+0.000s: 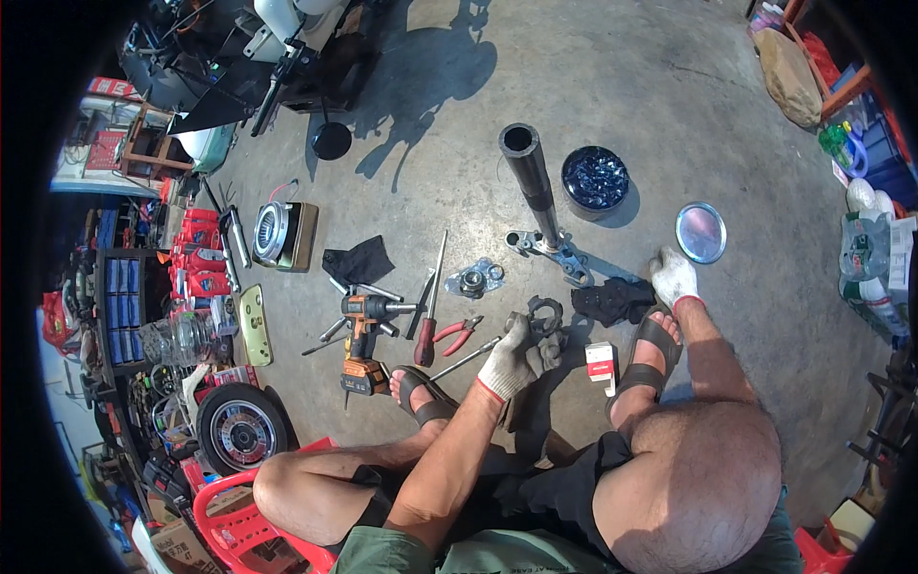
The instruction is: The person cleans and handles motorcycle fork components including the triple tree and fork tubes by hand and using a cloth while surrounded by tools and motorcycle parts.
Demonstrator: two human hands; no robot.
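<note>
A grey-white knitted glove covers my left hand, which is closed around a dark metal part with a ring-shaped end. My right hand, gloved too, is low over the floor with its fingers bent together; whatever they may hold is hidden. Just beyond it lies a round silvery lid, and a crumpled black cloth is to its left. Ahead of my hands a dark metal tube rises from a grey metal bracket. A round tub of dark, shiny contents stands to the tube's right.
Left of my hands lie a cordless impact driver, a red-handled screwdriver, red pliers and a small metal fitting. A small red-and-white box sits between my feet. A wheel leans near my red chair.
</note>
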